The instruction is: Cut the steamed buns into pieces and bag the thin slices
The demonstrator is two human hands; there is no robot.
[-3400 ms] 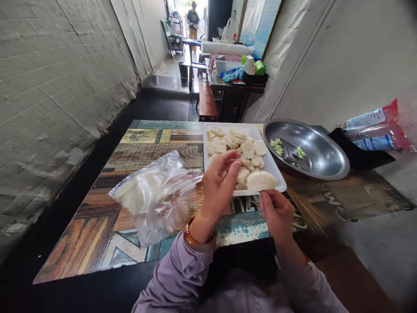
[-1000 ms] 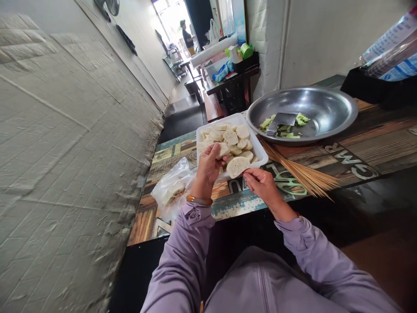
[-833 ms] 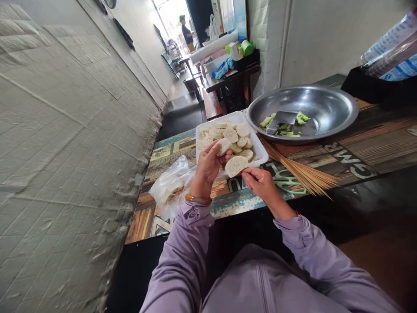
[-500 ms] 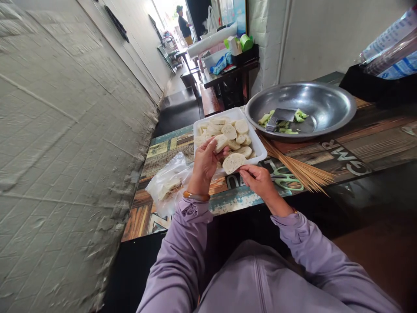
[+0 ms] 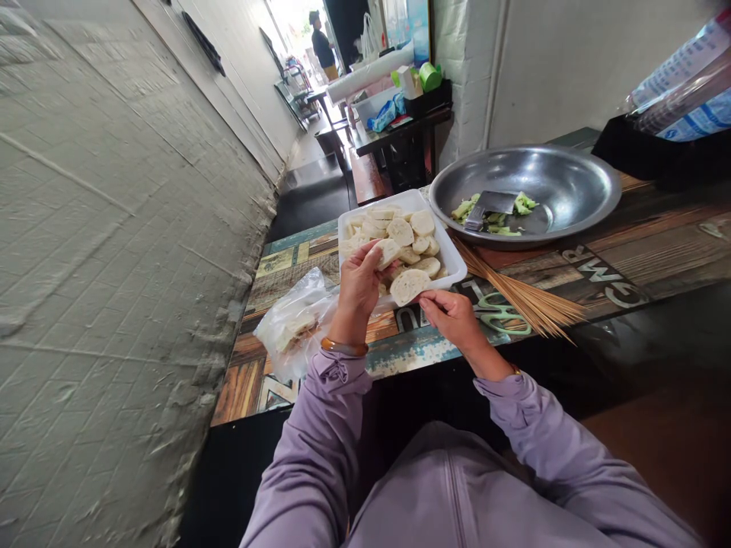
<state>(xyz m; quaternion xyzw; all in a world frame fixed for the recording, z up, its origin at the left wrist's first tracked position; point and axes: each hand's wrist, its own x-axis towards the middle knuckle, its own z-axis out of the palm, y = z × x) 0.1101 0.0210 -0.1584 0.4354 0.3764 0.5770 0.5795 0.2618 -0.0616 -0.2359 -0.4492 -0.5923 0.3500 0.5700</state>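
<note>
Over the near side of a white plastic tray [image 5: 451,268], my left hand [image 5: 359,278] is closed on a pale spongy slice [image 5: 388,251], held tilted between thumb and fingers. My right hand [image 5: 451,313] pinches the right edge of another pale, porous oval slice [image 5: 410,287], just in front of the tray's near rim. Whether a thin stick runs between its fingers and the slice, I cannot tell. Several similar slices [image 5: 400,231] lie heaped in the tray. A bundle of bamboo skewers [image 5: 522,293] rests right of it, partly over pale green scissors [image 5: 505,318].
A wide metal basin [image 5: 594,190] holds a cleaver [image 5: 494,204] and green vegetable pieces. To the left lies a clear plastic bag [image 5: 294,323] with pale contents, near the brick wall [image 5: 114,251]. A black holder [image 5: 633,148] with packages stands at right. A person [image 5: 323,47] stands far back.
The slice in my left hand has tilted and now shows more of its edge. My right hand and its slice stay almost in place.
</note>
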